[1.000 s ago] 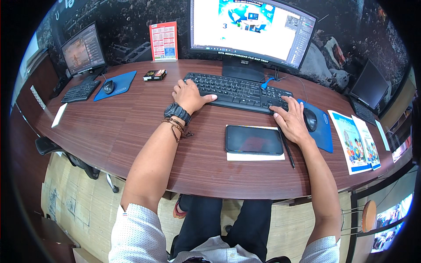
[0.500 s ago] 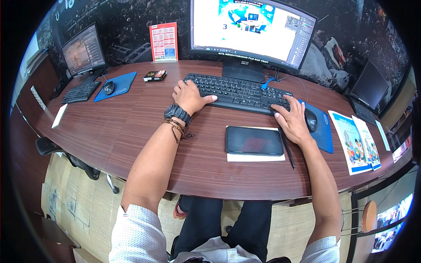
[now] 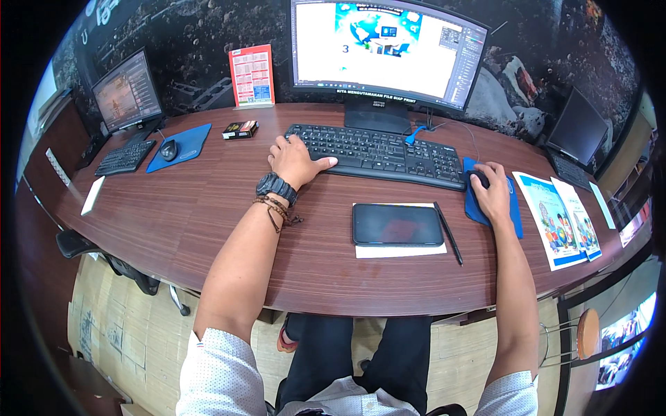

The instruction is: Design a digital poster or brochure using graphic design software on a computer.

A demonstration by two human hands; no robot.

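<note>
My left hand (image 3: 297, 163), with a black watch and beaded bracelets at its wrist, lies over the left end of the black keyboard (image 3: 380, 154). Its thumb is stretched along the keyboard's near edge and its fingers are apart on the keys. Right of the keyboard, my right hand (image 3: 494, 200) rests over a dark computer mouse (image 3: 479, 179), mostly hidden under the fingers. A blue mouse pad (image 3: 476, 208) lies beneath it. Behind the keyboard stands a wide curved monitor (image 3: 316, 45), lit with a blue picture on a white page.
A dark phone (image 3: 397, 225) lies on white paper (image 3: 402, 252), a black pen (image 3: 449, 236) beside it. Printed sheets (image 3: 551, 222) are at the right. On the left are a small box (image 3: 240, 130), a red-bordered card stand (image 3: 252, 76), another mouse (image 3: 168, 150) and a second monitor (image 3: 127, 93).
My right hand has moved right, off the keyboard's right end and onto the mouse. My left hand stays on the keyboard. The whole view has shifted slightly.
</note>
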